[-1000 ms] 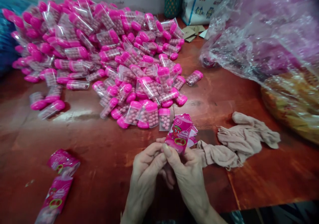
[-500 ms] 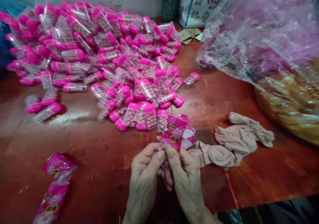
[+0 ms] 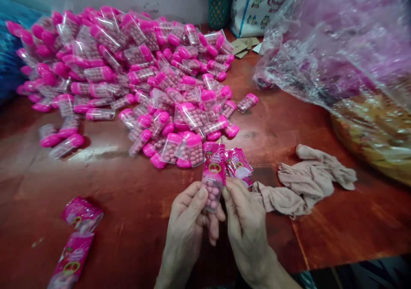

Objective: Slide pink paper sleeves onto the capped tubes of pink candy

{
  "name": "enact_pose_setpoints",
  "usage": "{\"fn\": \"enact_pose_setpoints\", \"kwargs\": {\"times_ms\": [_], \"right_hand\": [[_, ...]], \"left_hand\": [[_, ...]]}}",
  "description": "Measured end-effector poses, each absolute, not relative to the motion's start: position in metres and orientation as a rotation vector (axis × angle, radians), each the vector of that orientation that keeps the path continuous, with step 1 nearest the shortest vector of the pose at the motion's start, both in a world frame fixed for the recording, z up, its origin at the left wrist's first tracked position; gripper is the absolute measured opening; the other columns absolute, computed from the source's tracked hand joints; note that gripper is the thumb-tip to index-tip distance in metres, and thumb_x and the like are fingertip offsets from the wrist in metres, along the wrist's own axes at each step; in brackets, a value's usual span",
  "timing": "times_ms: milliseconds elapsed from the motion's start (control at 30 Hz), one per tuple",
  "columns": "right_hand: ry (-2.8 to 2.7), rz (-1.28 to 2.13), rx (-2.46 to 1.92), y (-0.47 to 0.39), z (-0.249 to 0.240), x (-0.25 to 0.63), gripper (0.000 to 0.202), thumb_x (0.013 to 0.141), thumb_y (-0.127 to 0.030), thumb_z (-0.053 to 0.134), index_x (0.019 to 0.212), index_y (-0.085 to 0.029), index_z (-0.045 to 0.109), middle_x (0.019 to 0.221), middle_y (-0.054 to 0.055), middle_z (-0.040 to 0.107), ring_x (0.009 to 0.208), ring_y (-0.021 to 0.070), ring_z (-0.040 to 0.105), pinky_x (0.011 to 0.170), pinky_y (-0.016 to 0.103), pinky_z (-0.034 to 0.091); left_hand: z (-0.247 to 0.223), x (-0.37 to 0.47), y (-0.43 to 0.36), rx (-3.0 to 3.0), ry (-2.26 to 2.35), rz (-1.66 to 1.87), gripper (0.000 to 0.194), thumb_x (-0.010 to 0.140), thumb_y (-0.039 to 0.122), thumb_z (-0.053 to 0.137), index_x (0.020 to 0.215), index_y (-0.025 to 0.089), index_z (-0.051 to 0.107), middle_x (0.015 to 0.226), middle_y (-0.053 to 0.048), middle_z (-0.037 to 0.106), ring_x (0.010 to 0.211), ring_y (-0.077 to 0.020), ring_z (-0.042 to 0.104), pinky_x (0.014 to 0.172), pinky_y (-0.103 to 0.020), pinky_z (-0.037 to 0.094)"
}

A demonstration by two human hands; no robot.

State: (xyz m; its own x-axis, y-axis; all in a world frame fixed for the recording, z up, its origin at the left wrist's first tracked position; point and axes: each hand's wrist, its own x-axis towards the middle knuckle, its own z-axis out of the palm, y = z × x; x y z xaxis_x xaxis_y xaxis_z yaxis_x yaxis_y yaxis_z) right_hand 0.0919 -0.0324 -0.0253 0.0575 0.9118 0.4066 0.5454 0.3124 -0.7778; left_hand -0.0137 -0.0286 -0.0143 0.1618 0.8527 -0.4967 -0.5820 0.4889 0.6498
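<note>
A clear container of pink balls stands tilted between my hands, a printed pink sleeve around its upper part. My left hand grips its lower left side between thumb and fingers. At the sleeve's lower right edge are the pinched fingertips of my right hand. Several flat printed sleeves lie just behind my right hand. Beyond them is a large heap of pink-capped containers. Two more printed sleeves, a bent one and a longer one, rest at the lower left.
A crumpled beige cloth lies to the right on the red-brown table. Clear plastic wrapping covers a yellow basket at the right. A white printed bag and a green dotted item stand at the back.
The sleeve has come down around the container and now stands straighter, with the balls showing below it. My right hand has shifted slightly right, and its thumb has left the front.
</note>
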Motion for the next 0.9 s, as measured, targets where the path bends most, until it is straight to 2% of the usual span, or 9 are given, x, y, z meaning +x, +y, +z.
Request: {"fn": "enact_pose_setpoints", "kwargs": {"times_ms": [167, 333, 567, 700, 900], "right_hand": [[-1.769, 0.215, -1.407, -0.0288, -0.0265, 0.0966, 0.024, 0.091, -0.011, 0.041, 0.113, -0.009, 0.051, 0.087, 0.013, 0.064, 0.085, 0.0227, 0.062, 0.074, 0.035, 0.053], [-1.896, 0.219, -1.352, -0.0308, -0.0305, 0.0985, 0.032, 0.087, -0.006, 0.045, 0.119, -0.005, 0.046, 0.087, 0.014, 0.063, 0.083, 0.0226, 0.060, 0.075, 0.035, 0.052], [-1.857, 0.212, -1.355, -0.0255, -0.0266, 0.0975, 0.023, 0.088, -0.004, 0.039, 0.105, -0.011, 0.052, 0.073, 0.009, 0.062, 0.074, 0.0216, 0.062, 0.066, 0.034, 0.053], [-1.860, 0.269, -1.354, -0.0228, -0.0274, 0.0979, 0.018, 0.088, -0.007, 0.040, 0.099, -0.011, 0.054, 0.074, 0.009, 0.063, 0.075, 0.0226, 0.062, 0.065, 0.035, 0.052], [-1.851, 0.390, -1.385, -0.0214, -0.0276, 0.1020, 0.017, 0.090, -0.011, 0.039, 0.100, -0.011, 0.053, 0.076, 0.008, 0.063, 0.069, 0.0180, 0.060, 0.064, 0.030, 0.050]], "left_hand": [[-0.0095, -0.0105, -0.0293, 0.351, 1.005, 1.014, 0.019, 0.085, 0.028, 0.052, 0.074, 0.013, 0.056, 0.053, -0.003, 0.063, 0.030, -0.0062, 0.047, 0.027, -0.013, 0.037], [-0.0126, -0.0115, -0.0293, 0.330, 1.017, 1.040, 0.018, 0.083, 0.027, 0.055, 0.072, 0.013, 0.056, 0.054, 0.000, 0.060, 0.029, -0.0060, 0.047, 0.026, -0.013, 0.037], [-0.0118, -0.0129, -0.0278, 0.349, 1.039, 1.012, 0.020, 0.082, 0.028, 0.057, 0.069, 0.013, 0.055, 0.053, 0.001, 0.060, 0.029, -0.0061, 0.047, 0.026, -0.013, 0.037], [-0.0113, -0.0127, -0.0273, 0.359, 1.074, 1.008, 0.018, 0.080, 0.029, 0.060, 0.072, 0.013, 0.055, 0.051, 0.001, 0.060, 0.028, -0.0063, 0.047, 0.026, -0.013, 0.037], [-0.0109, -0.0139, -0.0284, 0.383, 1.050, 0.970, 0.022, 0.080, 0.034, 0.059, 0.075, 0.013, 0.055, 0.050, -0.001, 0.062, 0.027, -0.0060, 0.047, 0.025, -0.012, 0.036]]}}
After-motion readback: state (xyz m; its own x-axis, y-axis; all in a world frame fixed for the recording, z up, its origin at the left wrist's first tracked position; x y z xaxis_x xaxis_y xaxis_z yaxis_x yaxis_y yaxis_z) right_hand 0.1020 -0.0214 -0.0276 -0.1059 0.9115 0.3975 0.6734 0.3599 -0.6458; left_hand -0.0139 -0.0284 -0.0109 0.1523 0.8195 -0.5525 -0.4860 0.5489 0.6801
